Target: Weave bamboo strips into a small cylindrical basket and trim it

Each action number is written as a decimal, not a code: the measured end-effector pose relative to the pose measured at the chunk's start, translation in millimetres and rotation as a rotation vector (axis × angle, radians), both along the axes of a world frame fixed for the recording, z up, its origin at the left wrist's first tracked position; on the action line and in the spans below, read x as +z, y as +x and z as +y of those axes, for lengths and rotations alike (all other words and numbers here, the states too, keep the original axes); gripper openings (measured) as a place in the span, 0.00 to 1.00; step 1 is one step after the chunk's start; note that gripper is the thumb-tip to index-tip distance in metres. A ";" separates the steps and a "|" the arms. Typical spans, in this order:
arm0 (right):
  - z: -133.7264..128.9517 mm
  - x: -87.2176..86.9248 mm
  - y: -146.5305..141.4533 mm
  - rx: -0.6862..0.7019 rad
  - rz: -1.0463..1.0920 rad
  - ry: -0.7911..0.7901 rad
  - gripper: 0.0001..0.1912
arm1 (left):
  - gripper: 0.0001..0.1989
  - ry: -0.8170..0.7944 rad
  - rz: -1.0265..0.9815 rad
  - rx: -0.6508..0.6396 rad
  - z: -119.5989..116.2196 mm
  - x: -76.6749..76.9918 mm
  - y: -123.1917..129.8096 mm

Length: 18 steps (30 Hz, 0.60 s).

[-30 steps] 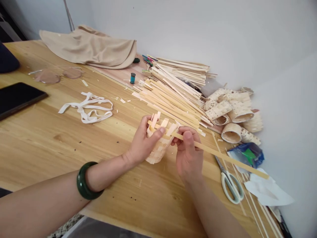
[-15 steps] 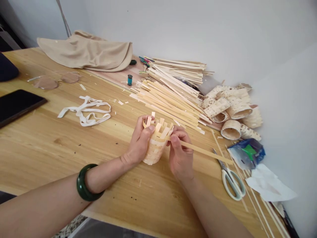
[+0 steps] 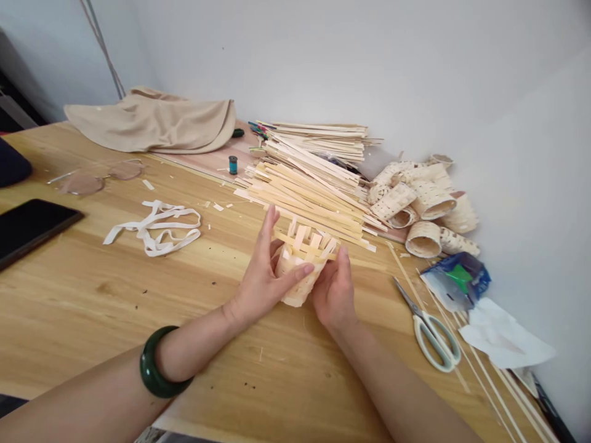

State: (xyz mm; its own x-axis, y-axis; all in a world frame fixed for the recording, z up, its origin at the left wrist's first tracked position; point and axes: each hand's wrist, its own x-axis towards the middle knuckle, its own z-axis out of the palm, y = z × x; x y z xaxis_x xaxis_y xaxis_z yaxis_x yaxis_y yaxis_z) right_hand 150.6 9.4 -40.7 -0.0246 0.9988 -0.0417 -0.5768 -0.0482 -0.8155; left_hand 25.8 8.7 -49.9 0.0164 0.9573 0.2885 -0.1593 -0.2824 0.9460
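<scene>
A small woven basket (image 3: 301,284) of pale wood strips is between my hands, its loose upright ends poking up around the rim. My left hand (image 3: 261,271) holds it from the left, thumb across the front wall and index finger raised beside the rim. Against the right side rests my right hand (image 3: 336,289), thumb up and its other fingers partly hidden behind the basket. A yellowish weaving strip (image 3: 305,247) runs among the uprights near the rim. Its free end stretches out to the right, past my right hand, faint against the table.
Bundles of flat strips (image 3: 314,197) lie behind the basket, with finished woven tubes (image 3: 423,239) to their right. Scissors (image 3: 436,338) and a blue packet (image 3: 457,280) are on the right. White ribbon (image 3: 159,229), glasses (image 3: 87,183), a phone (image 3: 37,227) and a thread spool (image 3: 233,165) are left.
My left thumb has moved from the rim down onto the front wall, and the index finger has lifted. My right hand has left its pinch on the strip and turned against the basket's side.
</scene>
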 end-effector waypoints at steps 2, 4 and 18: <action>2.5 0.7 0.7 0.011 0.011 -0.010 0.24 | 0.44 0.072 0.081 0.091 0.4 -1.1 -0.7; 3.5 0.9 0.7 0.004 0.007 -0.028 0.24 | 0.32 0.103 0.124 0.131 0.6 -1.3 -1.8; -1.1 -3.8 -3.9 -0.076 -0.054 0.033 0.19 | 0.19 0.238 0.125 0.137 -4.3 -1.1 -2.2</action>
State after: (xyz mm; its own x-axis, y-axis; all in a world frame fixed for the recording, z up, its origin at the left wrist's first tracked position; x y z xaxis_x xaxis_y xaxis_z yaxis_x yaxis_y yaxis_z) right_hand 146.7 8.3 -44.5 0.0529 0.9986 -0.0077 -0.5327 0.0217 -0.8460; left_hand 23.6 4.4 -51.0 -0.0588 0.8589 0.5087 0.0090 -0.5091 0.8607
